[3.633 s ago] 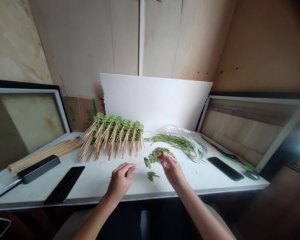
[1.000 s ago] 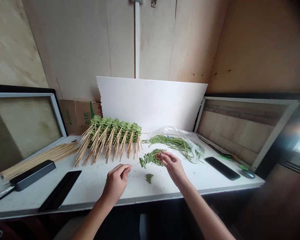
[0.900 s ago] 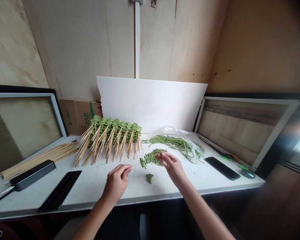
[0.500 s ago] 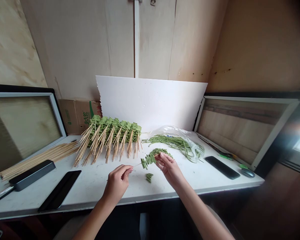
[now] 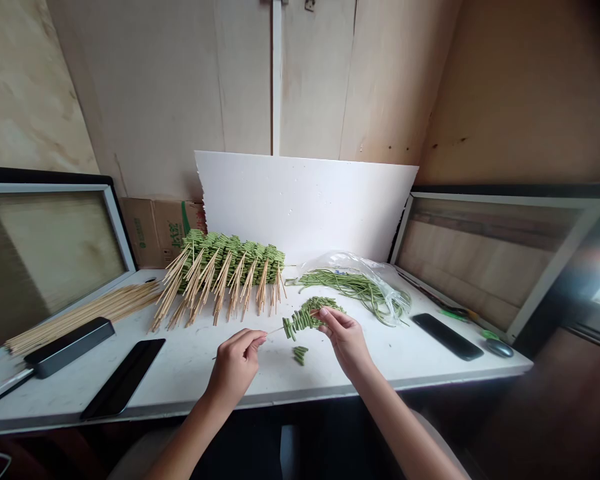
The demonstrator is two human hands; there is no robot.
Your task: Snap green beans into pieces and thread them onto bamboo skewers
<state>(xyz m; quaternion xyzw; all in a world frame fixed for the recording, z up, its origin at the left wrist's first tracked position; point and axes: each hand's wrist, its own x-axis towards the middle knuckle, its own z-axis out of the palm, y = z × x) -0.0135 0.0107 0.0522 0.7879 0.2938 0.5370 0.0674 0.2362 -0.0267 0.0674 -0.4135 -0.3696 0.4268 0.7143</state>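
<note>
My left hand (image 5: 237,357) is closed in a pinch on the bare end of a thin wooden skewer (image 5: 275,331). Cut green bean pieces (image 5: 299,323) sit side by side along the skewer, crosswise to it. At the other end, the thumb and fingers of my right hand (image 5: 341,333) are closed around the skewer by the last pieces; exactly what lies between the fingertips is partly hidden. Behind the right hand is a heap of cut bean pieces (image 5: 325,304). A few loose bean pieces (image 5: 301,355) lie on the white table (image 5: 190,373) below the skewer.
Stacked filled skewers (image 5: 230,263) stand at the back left. Bare sticks (image 5: 85,317) lie beside a black box (image 5: 70,347) and a dark flat slab (image 5: 125,379). Long beans (image 5: 347,283) in a plastic bag (image 5: 393,297), a phone (image 5: 447,336) and a mouse (image 5: 499,347) are on the right.
The view has shifted slightly. My right hand's fingers have closed in a little along the skewer's end; my left hand keeps its pinch.
</note>
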